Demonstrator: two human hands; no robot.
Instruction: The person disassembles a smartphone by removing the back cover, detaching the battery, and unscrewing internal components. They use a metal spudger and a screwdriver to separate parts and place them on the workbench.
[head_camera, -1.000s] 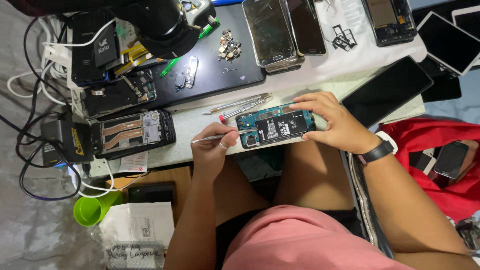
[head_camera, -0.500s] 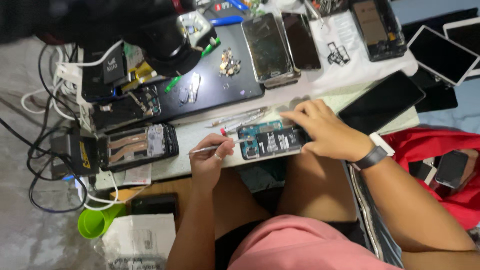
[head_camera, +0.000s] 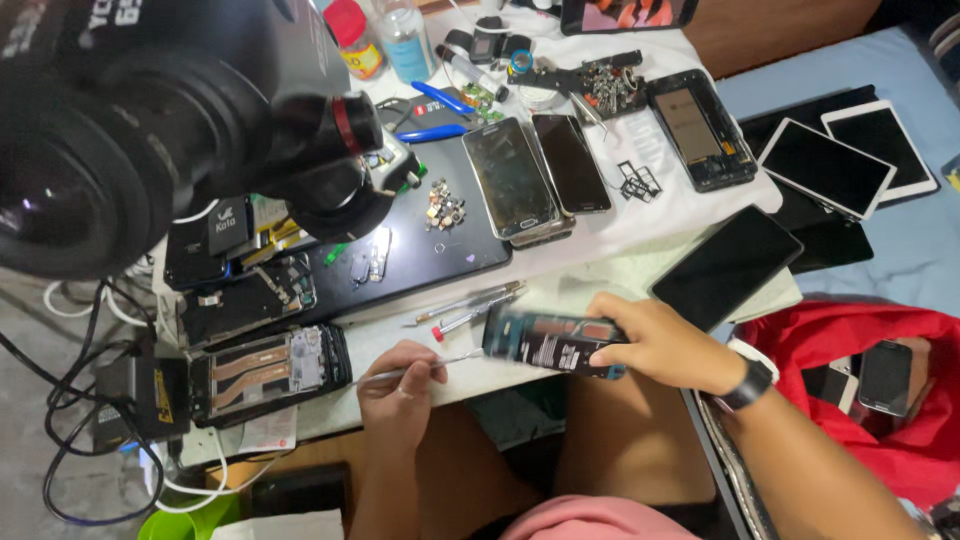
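My right hand (head_camera: 660, 342) grips an opened phone (head_camera: 548, 343) with its back off, blurred, near the front edge of the white table (head_camera: 610, 240). My left hand (head_camera: 400, 388) pinches thin metal tweezers (head_camera: 425, 366) whose tip points right toward the phone's left end. Two slim tools (head_camera: 465, 308) lie on the table just above the tweezers. A black watch sits on my right wrist.
A large black camera (head_camera: 150, 120) looms at top left. Two dismantled phones (head_camera: 265, 370) lie left of my left hand. Several phones and tablets (head_camera: 840, 165), a dark mat (head_camera: 420, 260) with loose screws, bottles, cables and a red bag (head_camera: 880, 400) surround the area.
The view has shifted and the camera has come into frame at top left. My right hand has tilted the phone, now blurred. My left hand still holds the tweezers by its left end.
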